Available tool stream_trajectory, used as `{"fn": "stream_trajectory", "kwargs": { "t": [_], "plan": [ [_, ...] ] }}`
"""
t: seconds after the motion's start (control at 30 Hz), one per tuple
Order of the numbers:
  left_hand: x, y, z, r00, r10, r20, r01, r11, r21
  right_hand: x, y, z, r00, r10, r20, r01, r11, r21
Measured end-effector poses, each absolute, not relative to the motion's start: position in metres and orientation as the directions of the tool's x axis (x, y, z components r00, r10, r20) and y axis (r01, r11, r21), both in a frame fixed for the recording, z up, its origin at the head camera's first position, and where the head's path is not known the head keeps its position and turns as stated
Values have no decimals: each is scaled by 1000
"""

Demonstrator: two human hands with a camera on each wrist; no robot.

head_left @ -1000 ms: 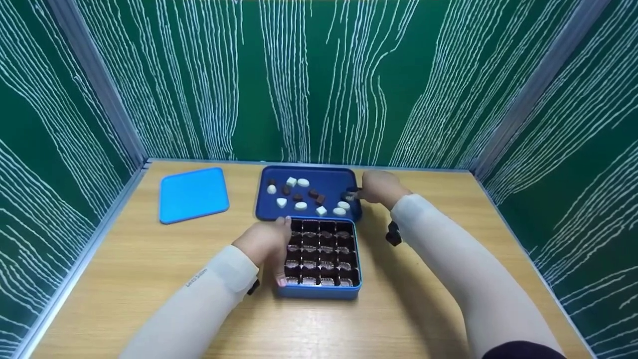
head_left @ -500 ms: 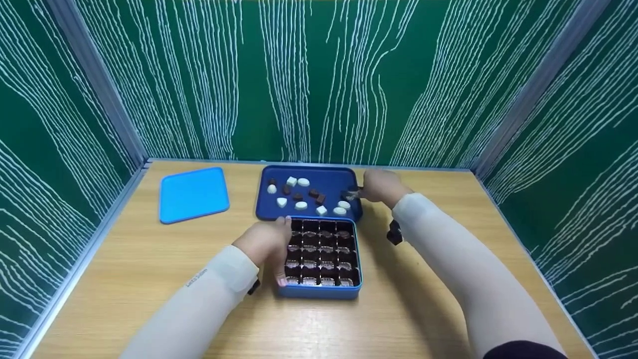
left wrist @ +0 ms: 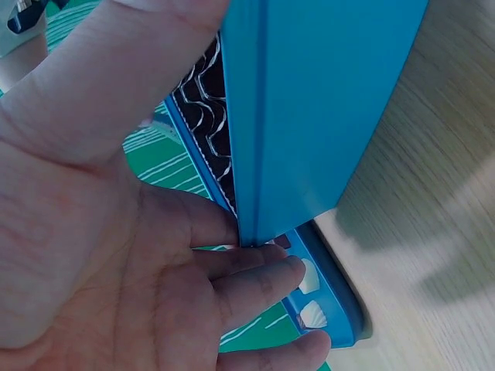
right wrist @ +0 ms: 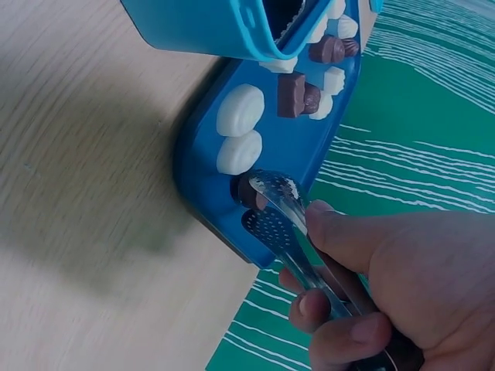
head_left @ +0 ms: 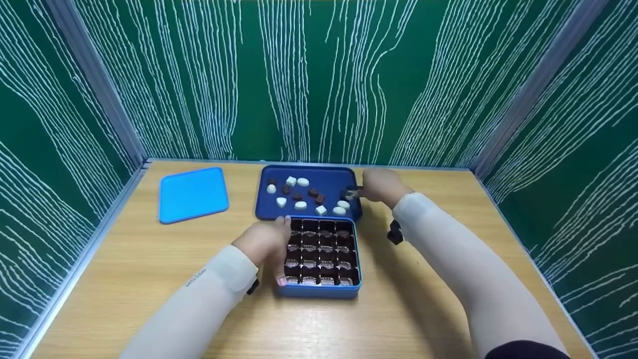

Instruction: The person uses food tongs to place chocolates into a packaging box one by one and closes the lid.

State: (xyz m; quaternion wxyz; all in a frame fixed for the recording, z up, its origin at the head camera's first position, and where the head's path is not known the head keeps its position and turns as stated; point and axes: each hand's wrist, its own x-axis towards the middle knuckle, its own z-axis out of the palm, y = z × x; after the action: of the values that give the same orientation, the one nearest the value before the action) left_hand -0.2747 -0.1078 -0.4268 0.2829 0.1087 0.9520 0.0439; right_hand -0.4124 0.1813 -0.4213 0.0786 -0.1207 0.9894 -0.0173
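My left hand [head_left: 261,244] spans the left side of a blue square box [head_left: 319,292], thumb at its near corner and fingers at its far one. Inside the box is a dark plastic insert [head_left: 326,255] divided into small compartments. At the right end of a dark blue tray [head_left: 341,175], my right hand [head_left: 381,185] grips small metal tongs. In the right wrist view, the perforated heads of the tongs [right wrist: 298,256] sit around a dark brown chocolate [right wrist: 247,190], partly covered by the upper head. Two white oval chocolates [right wrist: 240,110] lie beside it.
Several more white and brown chocolates [head_left: 300,205] are scattered over the tray, which stands right behind the box. A bright blue square lid [head_left: 194,195] lies at the back left of the wooden table [head_left: 189,259]. Green walls with white streaks [head_left: 319,80] enclose the table.
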Motion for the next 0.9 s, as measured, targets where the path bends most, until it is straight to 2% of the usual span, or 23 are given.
{"fn": "stream_trajectory", "kwargs": {
  "t": [0.23,0.47,0.7,0.9],
  "plan": [
    [-275,-108,-425,-812,230,-536,177,973,149,-403,181,-401,-956,-242,-166,-235,970,-62],
    [-275,-110,-428,-822,247,-513,178,967,181,-380,168,-370,-925,-346,-159,-346,938,-26],
    [-276,-110,-428,-817,254,-518,188,966,178,-344,145,-353,-845,-509,-164,-513,858,-19],
    [-275,-108,-428,-811,232,-537,156,971,184,-331,123,-356,-788,-559,-258,-575,818,-15]
  ]
}}
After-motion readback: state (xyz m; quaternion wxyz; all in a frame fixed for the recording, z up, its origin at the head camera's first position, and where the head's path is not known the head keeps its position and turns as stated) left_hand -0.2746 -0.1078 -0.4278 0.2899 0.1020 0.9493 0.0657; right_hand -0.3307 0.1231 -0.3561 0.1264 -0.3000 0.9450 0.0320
